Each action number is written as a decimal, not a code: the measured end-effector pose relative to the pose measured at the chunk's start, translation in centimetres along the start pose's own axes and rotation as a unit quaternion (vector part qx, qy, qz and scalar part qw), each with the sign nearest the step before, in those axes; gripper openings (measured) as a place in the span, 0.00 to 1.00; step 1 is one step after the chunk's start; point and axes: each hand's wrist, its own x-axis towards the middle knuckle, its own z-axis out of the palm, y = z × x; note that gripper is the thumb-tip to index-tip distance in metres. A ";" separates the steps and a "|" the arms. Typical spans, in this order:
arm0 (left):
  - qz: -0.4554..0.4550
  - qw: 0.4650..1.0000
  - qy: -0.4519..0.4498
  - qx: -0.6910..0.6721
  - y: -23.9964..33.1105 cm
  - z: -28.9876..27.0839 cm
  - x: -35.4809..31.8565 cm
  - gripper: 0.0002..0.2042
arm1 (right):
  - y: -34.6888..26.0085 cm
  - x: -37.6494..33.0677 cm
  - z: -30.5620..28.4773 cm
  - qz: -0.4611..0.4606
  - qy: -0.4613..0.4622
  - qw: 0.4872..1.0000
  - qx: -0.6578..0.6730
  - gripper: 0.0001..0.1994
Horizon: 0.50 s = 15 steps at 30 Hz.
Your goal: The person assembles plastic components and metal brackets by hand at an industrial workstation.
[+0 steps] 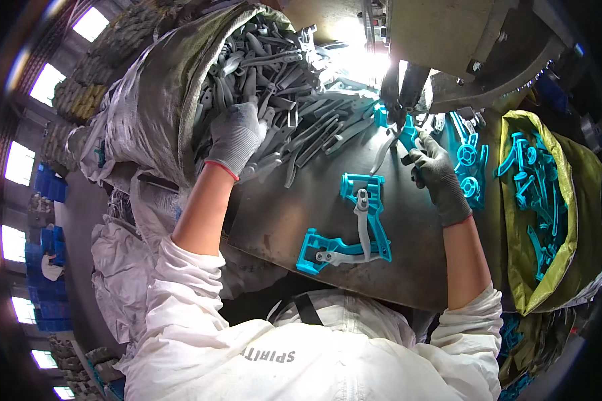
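Teal handle part point(408, 137) at 1 o'clock is under the press point(408, 87), pinched closed in the right hand point(435, 170).
Left hand point(237, 137), at 11 o'clock, lies loosely curled on grey levers point(294, 113); whether it holds one, I cannot tell. Next it probably must pick one lever.

A row of bright windows point(20, 164) curves down the left edge of the frame. Blue crates point(47, 184) stack beside them. At centre lies a dark metal worktop point(274, 214), glare spilling from above.

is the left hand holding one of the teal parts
No, the left hand rests on the heap of grey levers spilling from the sack, with no teal part in it.
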 end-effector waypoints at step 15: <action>-0.042 0.626 -0.205 -0.751 1.1 -6.4 -2.8 0.20 | 0.3 -1.3 -1.1 0.038 -0.043 0.998 0.016 0.27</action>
